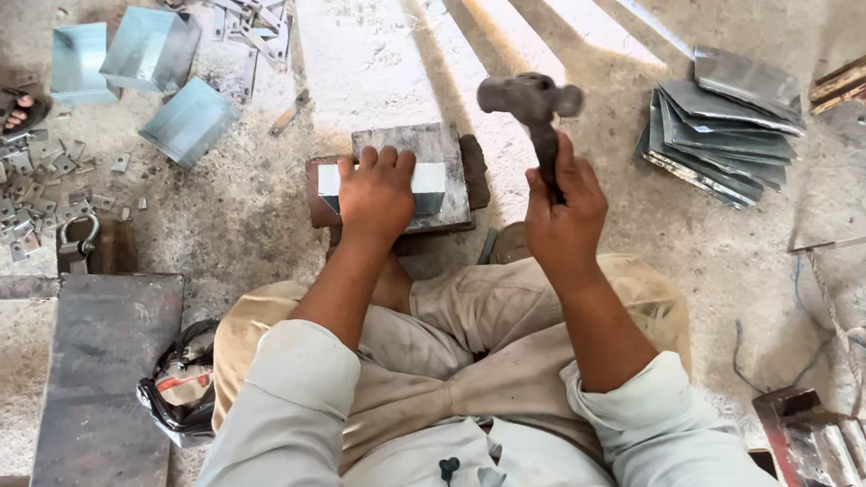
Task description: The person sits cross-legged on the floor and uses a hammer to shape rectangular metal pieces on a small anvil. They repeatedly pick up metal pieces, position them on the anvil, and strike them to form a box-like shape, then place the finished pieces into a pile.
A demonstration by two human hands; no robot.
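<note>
Pale sleeves and beige trousers fill the foreground (the person sits cross-legged on the concrete floor (250,205)). Left hand (378,195) presses flat, fingers spread, on a folded pale sheet-metal piece (431,178) lying on a dark steel block (437,145). Right hand (564,215) is clenched around the handle of a dark ball-peen hammer (532,102), raised above and right of the block. Grey stacked metal sheets (722,131) lie well apart to the right.
</note>
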